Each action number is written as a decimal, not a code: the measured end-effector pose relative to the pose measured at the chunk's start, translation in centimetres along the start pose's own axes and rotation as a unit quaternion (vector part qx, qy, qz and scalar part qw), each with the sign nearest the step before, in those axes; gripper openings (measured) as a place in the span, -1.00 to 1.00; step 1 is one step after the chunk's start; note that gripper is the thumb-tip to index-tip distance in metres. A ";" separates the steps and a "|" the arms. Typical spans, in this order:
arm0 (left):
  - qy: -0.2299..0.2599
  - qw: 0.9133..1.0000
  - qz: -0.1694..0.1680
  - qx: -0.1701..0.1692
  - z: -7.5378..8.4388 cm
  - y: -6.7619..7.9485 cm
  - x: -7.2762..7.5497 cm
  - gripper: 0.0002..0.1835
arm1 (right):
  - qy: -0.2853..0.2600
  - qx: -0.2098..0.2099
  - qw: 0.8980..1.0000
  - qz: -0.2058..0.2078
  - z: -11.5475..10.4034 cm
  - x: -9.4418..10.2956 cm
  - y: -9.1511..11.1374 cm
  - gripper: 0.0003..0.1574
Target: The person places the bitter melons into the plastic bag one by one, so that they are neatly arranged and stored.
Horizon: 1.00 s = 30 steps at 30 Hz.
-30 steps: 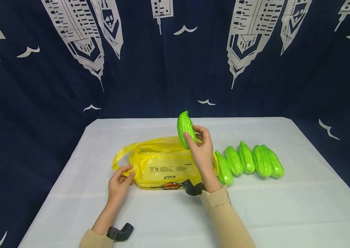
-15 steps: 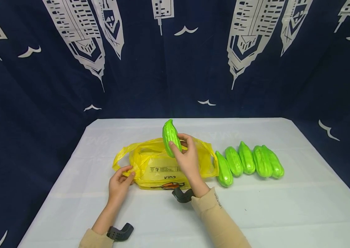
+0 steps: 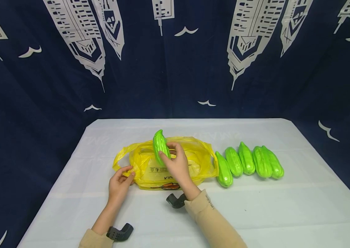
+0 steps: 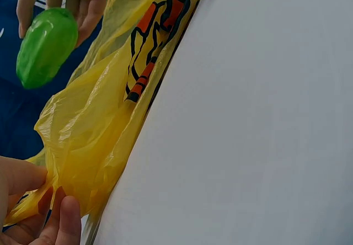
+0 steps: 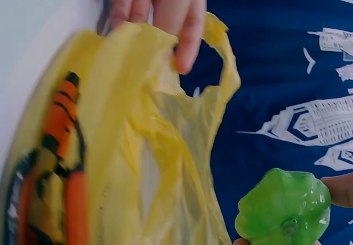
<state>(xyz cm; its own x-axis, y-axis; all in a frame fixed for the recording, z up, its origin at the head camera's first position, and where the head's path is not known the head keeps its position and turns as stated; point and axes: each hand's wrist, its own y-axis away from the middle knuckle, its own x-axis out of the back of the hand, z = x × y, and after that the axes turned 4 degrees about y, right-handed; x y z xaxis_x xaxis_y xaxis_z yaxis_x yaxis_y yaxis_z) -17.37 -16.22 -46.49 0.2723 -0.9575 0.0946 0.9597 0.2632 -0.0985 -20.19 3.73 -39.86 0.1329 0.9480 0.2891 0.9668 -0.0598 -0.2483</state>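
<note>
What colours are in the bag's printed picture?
Orange and black; the print on the bag shows best in the right wrist view.

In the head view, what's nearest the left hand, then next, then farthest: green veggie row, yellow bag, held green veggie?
1. Yellow bag: pinched by the left hand.
2. Held green veggie: in the right hand.
3. Green veggie row: right of the bag.

A white-covered table (image 3: 286,210), its far corners cut at a slant, stands before a navy cloth (image 3: 144,75) printed with pale, upside-down towers (image 3: 255,26) and scattered white bird-like curves (image 3: 30,52), the cloth also visible along both sides.
</note>
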 end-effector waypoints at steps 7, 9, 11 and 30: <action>-0.004 1.000 0.001 -0.001 0.0 0.0 0.0 -0.74 | 0.020 -0.005 0.999 -0.030 0.9 -1.4 0.5 -0.48; -0.005 1.000 0.000 -0.001 0.1 0.0 0.0 -0.74 | 0.028 -0.009 0.999 -0.036 1.2 -1.8 0.7 -0.49; -0.005 1.000 -0.001 0.000 0.1 0.0 0.0 -0.74 | 0.036 -0.010 0.999 -0.039 1.6 -2.2 0.9 -0.49; -0.007 1.000 -0.006 0.006 0.2 0.0 0.0 -0.70 | 0.053 -0.036 0.996 -0.056 3.1 -3.7 1.2 -0.47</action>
<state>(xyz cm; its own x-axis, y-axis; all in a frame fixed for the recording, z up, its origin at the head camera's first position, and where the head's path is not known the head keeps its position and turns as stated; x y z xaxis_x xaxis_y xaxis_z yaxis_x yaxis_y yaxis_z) -17.31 -16.19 -46.35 0.2607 -0.9592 0.1094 0.9639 0.2523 -0.0844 -20.17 1.14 -44.12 0.0413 0.9122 0.4077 0.9896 0.0190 -0.1427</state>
